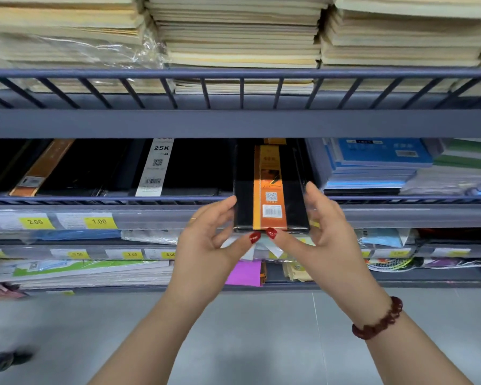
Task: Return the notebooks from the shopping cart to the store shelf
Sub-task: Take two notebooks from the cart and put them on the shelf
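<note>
A black notebook with an orange paper band lies half on the middle shelf, its near end sticking out over the shelf's wire rail. My left hand touches its left edge with the fingers and presses the near end with the thumb. My right hand does the same on the right edge, thumb against the near end. Both thumbs meet under the orange band. The shopping cart is out of sight.
Other black notebooks lie left of it, blue exercise books to its right. Cream paper stacks fill the upper shelf. Lower shelves carry yellow price tags and packaged stationery. Grey floor lies below.
</note>
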The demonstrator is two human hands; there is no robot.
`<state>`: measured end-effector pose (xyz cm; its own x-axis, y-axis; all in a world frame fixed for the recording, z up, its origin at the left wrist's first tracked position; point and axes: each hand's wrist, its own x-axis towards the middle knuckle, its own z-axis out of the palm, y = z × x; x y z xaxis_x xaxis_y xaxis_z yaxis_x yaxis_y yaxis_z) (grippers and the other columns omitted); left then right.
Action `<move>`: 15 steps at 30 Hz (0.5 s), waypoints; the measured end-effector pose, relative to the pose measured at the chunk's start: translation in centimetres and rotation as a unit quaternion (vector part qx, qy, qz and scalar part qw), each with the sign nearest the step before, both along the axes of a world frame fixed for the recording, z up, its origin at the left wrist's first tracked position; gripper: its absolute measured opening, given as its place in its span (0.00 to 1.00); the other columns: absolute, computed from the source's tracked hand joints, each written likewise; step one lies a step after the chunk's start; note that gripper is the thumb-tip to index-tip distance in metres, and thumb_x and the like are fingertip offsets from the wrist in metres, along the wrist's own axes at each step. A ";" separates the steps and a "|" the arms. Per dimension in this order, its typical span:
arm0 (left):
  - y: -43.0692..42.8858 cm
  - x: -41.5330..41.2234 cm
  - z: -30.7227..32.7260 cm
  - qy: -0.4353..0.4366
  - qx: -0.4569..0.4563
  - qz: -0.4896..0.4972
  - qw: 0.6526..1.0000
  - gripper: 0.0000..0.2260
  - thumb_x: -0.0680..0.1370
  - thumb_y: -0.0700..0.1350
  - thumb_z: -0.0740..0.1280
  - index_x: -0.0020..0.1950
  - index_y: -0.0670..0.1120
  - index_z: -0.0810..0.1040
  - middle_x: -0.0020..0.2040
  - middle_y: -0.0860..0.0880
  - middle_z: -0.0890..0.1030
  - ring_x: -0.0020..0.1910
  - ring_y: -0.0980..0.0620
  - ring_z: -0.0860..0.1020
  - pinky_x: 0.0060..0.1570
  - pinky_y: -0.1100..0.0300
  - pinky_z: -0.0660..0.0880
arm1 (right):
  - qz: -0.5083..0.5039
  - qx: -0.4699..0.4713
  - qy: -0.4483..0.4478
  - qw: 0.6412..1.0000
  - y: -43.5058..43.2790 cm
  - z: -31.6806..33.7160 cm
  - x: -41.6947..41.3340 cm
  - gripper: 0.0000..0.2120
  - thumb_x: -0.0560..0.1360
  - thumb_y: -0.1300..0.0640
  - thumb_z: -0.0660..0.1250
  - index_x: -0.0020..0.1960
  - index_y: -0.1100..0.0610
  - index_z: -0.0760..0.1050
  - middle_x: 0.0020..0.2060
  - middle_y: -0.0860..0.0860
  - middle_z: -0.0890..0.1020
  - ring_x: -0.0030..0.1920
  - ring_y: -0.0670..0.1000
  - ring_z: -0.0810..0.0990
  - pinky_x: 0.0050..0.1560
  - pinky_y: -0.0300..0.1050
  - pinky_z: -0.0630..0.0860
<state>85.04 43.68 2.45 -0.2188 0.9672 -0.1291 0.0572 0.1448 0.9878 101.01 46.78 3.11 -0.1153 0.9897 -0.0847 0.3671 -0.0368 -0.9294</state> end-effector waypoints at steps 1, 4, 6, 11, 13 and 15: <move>0.6 0.0 -0.1 0.008 0.014 0.012 1.000 0.25 0.69 0.33 0.73 0.58 0.55 0.76 0.62 0.49 0.77 0.59 0.61 0.77 0.61 0.62 0.74 | -0.003 0.037 -0.061 0.997 0.2 0.0 0.1 0.31 0.69 0.57 0.73 0.69 0.45 0.67 0.63 0.44 0.70 0.62 0.38 0.71 0.64 0.36 0.68; 2.4 0.2 0.3 0.067 0.040 0.012 0.997 0.22 0.70 0.34 0.73 0.61 0.49 0.77 0.58 0.54 0.76 0.51 0.70 0.77 0.54 0.75 0.72 | -0.001 0.109 -0.136 0.985 1.3 -0.1 0.0 0.22 0.72 0.56 0.70 0.65 0.45 0.73 0.65 0.46 0.69 0.67 0.41 0.64 0.65 0.30 0.60; 4.0 0.1 0.2 0.120 0.059 0.006 0.991 0.20 0.71 0.35 0.73 0.61 0.46 0.78 0.55 0.56 0.76 0.50 0.66 0.78 0.53 0.77 0.71 | -0.006 0.135 -0.164 0.977 2.6 -0.5 -0.2 0.18 0.73 0.56 0.69 0.62 0.47 0.76 0.63 0.50 0.71 0.68 0.46 0.65 0.62 0.30 0.59; 7.2 0.0 -0.5 0.242 0.047 -0.036 0.969 0.20 0.72 0.40 0.74 0.63 0.44 0.77 0.59 0.46 0.77 0.57 0.51 0.79 0.58 0.66 0.73 | -0.004 0.150 -0.222 0.964 5.7 -1.9 0.0 0.14 0.74 0.57 0.68 0.60 0.51 0.79 0.59 0.57 0.75 0.68 0.54 0.69 0.66 0.43 0.65; 7.8 -0.1 -0.6 0.251 0.034 -0.047 0.966 0.21 0.72 0.42 0.73 0.64 0.44 0.77 0.62 0.46 0.78 0.57 0.51 0.79 0.58 0.64 0.73 | 0.004 0.152 -0.230 0.961 6.1 -2.4 0.2 0.14 0.75 0.57 0.67 0.60 0.51 0.78 0.55 0.58 0.76 0.65 0.56 0.71 0.65 0.48 0.69; 8.0 -0.2 -0.8 0.241 0.030 -0.048 0.969 0.20 0.72 0.43 0.73 0.64 0.45 0.77 0.61 0.48 0.79 0.57 0.52 0.79 0.59 0.62 0.74 | 0.005 0.163 -0.236 0.958 6.1 -2.6 0.3 0.14 0.76 0.57 0.67 0.60 0.51 0.78 0.51 0.59 0.77 0.62 0.58 0.73 0.61 0.52 0.72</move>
<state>84.84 51.73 1.62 -0.1484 0.9887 0.0226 0.5248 0.0593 0.8492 101.35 52.90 0.48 -0.1504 0.9714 0.1840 0.7485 0.2335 -0.6207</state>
